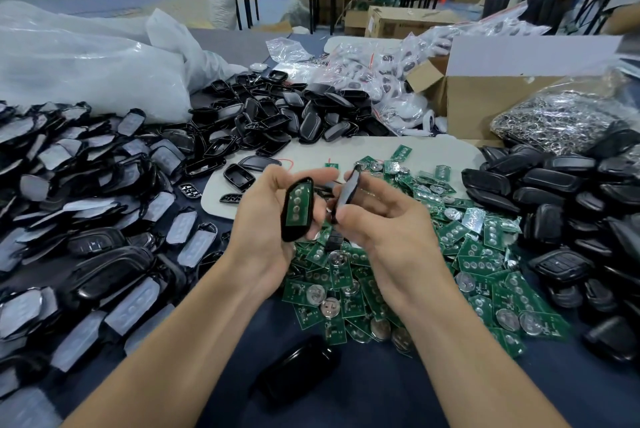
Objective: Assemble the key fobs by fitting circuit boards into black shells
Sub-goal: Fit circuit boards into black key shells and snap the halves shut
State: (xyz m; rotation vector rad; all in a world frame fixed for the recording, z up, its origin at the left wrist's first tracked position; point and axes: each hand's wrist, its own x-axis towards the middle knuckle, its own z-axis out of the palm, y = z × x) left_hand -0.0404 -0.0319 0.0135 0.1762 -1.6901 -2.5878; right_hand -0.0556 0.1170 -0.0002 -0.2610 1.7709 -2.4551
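My left hand point(266, 216) grips a black shell half point(297, 209) with a green circuit board seated inside it, its round contacts facing me. My right hand point(377, 219) pinches a second black shell piece point(347, 193) edge-on, a little to the right of the first and not touching it. Both hands hover above a heap of green circuit boards point(450, 271) with coin cells. A single black fob point(298, 372) lies on the dark mat near me.
Black shell halves with grey pads point(86, 219) are heaped at the left, empty black shells point(284, 112) at the back, closed black shells point(571, 206) at the right. A cardboard box point(485, 98), bagged parts point(363, 71) and a bag of metal rings point(561, 119) stand behind. People stand far right.
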